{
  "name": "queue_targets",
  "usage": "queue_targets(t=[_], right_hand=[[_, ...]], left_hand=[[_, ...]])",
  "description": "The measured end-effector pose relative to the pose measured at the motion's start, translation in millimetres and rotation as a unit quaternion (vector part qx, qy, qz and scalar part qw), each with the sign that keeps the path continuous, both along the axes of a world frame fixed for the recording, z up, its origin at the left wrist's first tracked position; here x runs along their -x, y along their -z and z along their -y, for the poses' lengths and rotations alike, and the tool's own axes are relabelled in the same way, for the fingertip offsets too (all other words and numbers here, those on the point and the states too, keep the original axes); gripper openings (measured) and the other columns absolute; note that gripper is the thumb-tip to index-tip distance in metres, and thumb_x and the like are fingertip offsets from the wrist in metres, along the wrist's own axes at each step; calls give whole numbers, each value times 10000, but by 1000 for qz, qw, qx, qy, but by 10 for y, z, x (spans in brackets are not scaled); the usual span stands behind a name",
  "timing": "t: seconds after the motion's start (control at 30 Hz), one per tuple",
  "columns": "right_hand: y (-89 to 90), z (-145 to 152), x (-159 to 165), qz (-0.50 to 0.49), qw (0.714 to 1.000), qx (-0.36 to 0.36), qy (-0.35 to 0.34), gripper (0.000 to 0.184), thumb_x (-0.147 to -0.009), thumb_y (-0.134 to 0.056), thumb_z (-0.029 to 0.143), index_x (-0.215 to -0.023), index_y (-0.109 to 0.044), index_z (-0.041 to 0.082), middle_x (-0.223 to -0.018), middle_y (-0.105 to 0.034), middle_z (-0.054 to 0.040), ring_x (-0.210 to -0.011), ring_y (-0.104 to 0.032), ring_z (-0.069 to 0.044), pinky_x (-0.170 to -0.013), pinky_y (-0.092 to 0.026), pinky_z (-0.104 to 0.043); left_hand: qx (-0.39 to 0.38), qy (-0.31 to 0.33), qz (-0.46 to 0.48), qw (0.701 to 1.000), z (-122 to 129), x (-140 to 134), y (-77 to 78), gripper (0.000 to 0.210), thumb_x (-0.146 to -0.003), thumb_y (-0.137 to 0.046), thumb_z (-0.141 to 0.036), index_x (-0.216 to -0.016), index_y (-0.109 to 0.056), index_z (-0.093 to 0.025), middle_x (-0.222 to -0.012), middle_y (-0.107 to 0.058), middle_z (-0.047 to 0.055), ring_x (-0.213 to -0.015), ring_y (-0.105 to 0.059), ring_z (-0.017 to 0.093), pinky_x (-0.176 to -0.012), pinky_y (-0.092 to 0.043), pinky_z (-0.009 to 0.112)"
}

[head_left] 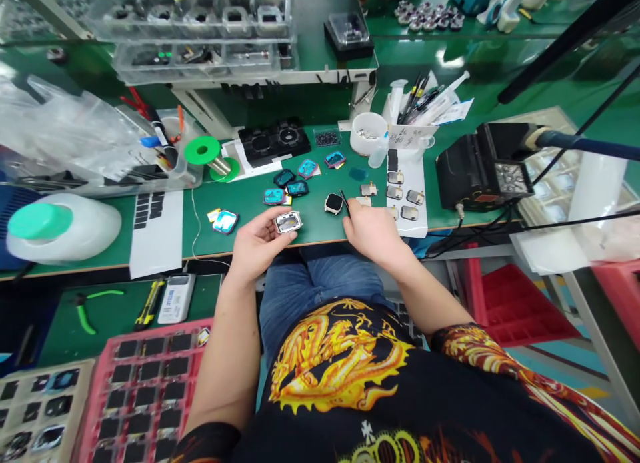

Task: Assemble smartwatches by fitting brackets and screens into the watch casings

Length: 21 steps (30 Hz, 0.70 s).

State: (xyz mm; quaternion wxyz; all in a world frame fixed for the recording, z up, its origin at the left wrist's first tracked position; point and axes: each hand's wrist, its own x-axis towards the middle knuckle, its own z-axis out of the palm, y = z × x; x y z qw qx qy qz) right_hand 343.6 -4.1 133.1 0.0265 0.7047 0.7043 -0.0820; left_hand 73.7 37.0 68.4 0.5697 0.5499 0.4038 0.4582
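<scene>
My left hand (257, 244) is closed around the edge of a silver smartwatch case (289, 221), its open hollow tilted towards me. In my right hand (373, 231) is a thin black tool (344, 200), probably tweezers; its lower part is hidden by the fingers. Just left of that tool lies a second watch case (333, 203) with a dark square face, apart from my fingers. Several small silver modules (410, 213) lie on and beside a white sheet (415, 173) right of my right hand. Watch cases with blue film (273, 196) are grouped beyond my left hand.
A green solder spool (203, 151) and a black fixture (274, 141) stand behind. At the right are a white tub (369, 133) and a black machine (483, 166). A white bottle (65, 226) stands left; a red tray (145, 383) of parts sits below the bench edge.
</scene>
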Motion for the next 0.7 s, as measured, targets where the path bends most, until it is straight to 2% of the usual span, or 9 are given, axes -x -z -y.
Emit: queue_targets(t=[0.1, 0.2, 0.27, 0.37, 0.47, 0.57, 0.7], right_hand=[[4, -30, 40, -6, 1000, -8, -8, 303, -1154, -433, 298, -1296, -647, 136, -1162, -847, -235, -1009, -846, -382, -824, -584, -416], [5, 24, 5, -32, 999, -19, -17, 346, -1164, -491, 396, -1304, -671, 136, -1188, -844, -239, -1011, -834, -381, -801, -551, -414], [3, 98, -79, -56, 998, -28, -14, 396, -1169, -505, 443, -1354, -691, 145, -1218, -845, -214, -1028, -818, -365, -820, -535, -415], [-1, 192, -275, -79, 995, -58, 2, 428, -1171, -497, 407, -1474, -700, 182, -1232, -833, -159, -1062, -782, -334, -849, -511, -408], [16, 185, -471, -70, 992, -101, -3, 458, -1149, -530, 364, -1547, -693, 206, -1246, -778, -158, -1122, -733, -340, -858, -492, -409], [69, 77, -584, -54, 990, -125, -40, 445, -1130, -569, 357, -1511, -721, 185, -1244, -716, -182, -1151, -678, -360, -909, -487, -424], [157, -95, -605, -59, 987, -131, -77, 377, -1115, -599, 373, -1384, -786, 186, -1219, -665, -185, -1104, -621, -351, -949, -477, -438]], left_hand=[[0, 1, -8, 1000, -1, -1, -15, 620, -752, -1075, -303, -1325, -861, -205, -1217, -877, 112, -1027, -840, 205, -915, -706, 304], [3, 3, -12, 1000, 1, 1, -29, 624, -744, -1078, -307, -1320, -860, -203, -1220, -874, 113, -1039, -837, 207, -937, -701, 311], [2, 4, -17, 1000, 5, 7, -31, 624, -738, -1079, -319, -1310, -862, -199, -1218, -870, 116, -1049, -833, 216, -954, -698, 327], [-3, 10, -33, 999, 8, 22, -33, 628, -731, -1080, -340, -1306, -869, -204, -1196, -860, 110, -1036, -816, 223, -944, -684, 338], [-42, 26, -80, 996, 8, 23, -57, 588, -740, -1071, -333, -1294, -896, -243, -1130, -822, 73, -874, -734, 161, -785, -611, 271], [-102, 33, -140, 984, 18, -7, -97, 503, -779, -1041, -322, -1265, -916, -294, -995, -725, 20, -696, -551, 94, -621, -452, 233], [-130, 26, -179, 975, 51, -59, -121, 475, -851, -982, -322, -1318, -894, -309, -948, -641, -2, -678, -516, 94, -634, -416, 248]])
